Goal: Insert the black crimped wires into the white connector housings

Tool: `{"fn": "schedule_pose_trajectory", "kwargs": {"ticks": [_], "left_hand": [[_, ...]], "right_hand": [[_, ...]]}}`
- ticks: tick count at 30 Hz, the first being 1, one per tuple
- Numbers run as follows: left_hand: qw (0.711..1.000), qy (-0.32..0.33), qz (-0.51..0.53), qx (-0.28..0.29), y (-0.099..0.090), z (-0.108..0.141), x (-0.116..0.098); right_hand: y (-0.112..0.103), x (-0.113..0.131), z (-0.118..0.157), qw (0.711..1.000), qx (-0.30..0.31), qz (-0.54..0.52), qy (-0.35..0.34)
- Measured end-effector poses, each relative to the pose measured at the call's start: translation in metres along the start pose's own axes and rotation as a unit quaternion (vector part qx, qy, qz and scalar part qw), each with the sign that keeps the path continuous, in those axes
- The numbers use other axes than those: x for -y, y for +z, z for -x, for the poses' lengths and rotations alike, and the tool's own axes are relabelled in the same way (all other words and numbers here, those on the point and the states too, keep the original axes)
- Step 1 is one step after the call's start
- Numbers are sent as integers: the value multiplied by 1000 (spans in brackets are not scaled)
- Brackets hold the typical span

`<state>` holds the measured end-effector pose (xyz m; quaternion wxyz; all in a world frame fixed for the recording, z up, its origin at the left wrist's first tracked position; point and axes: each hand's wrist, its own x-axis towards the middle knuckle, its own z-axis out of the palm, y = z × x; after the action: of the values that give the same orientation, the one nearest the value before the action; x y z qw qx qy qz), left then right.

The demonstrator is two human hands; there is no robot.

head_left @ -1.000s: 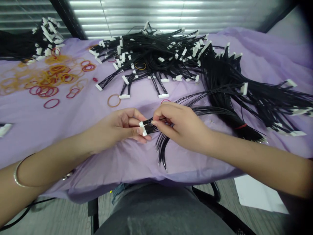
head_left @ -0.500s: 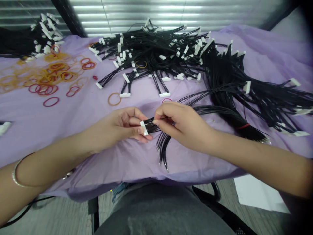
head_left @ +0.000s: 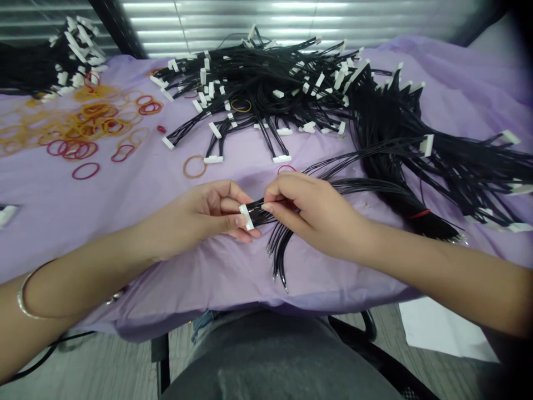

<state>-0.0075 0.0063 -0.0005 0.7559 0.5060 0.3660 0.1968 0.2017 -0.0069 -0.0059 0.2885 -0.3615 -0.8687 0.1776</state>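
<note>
Between the thumb and fingers of my left hand [head_left: 220, 211] is a white connector [head_left: 247, 217]. Black wires [head_left: 263, 215] run out of its right side. My right hand [head_left: 308, 211] is closed just right of the connector, thumb and forefinger pinching a thin black wire; its tip is hard to make out. Below the right hand hang several loose black wire ends [head_left: 281, 255] with small metal terminals. The rest of these wires [head_left: 358, 186] lead away to the right behind that hand.
A big heap of black wire harnesses [head_left: 266, 72] with white connectors lies at the back. Yellow and red rubber bands [head_left: 89, 122] are spread at the left. At the right, a wire bundle [head_left: 420, 214] is tied with a red band. The purple cloth's [head_left: 233, 294] front edge is near my lap.
Both hands keep the same grip on the connector and wire. The view has shifted very slightly; nothing else visibly moved.
</note>
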Motion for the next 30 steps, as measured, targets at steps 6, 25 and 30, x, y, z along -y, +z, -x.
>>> {"fn": "schedule_pose_trajectory", "kwargs": {"ticks": [6,25,30], "left_hand": [[1000,9,-1,9,1,-1,-1],[990,136,17,-15,-10,3,4],[978,87,-136,-133,-1,6,1]], "right_hand": [[5,0,0,1000,-11,-16,-13],[-27,-9,11,953,222,163,-123],[-33,-4,9,948,292,80,-99]]}}
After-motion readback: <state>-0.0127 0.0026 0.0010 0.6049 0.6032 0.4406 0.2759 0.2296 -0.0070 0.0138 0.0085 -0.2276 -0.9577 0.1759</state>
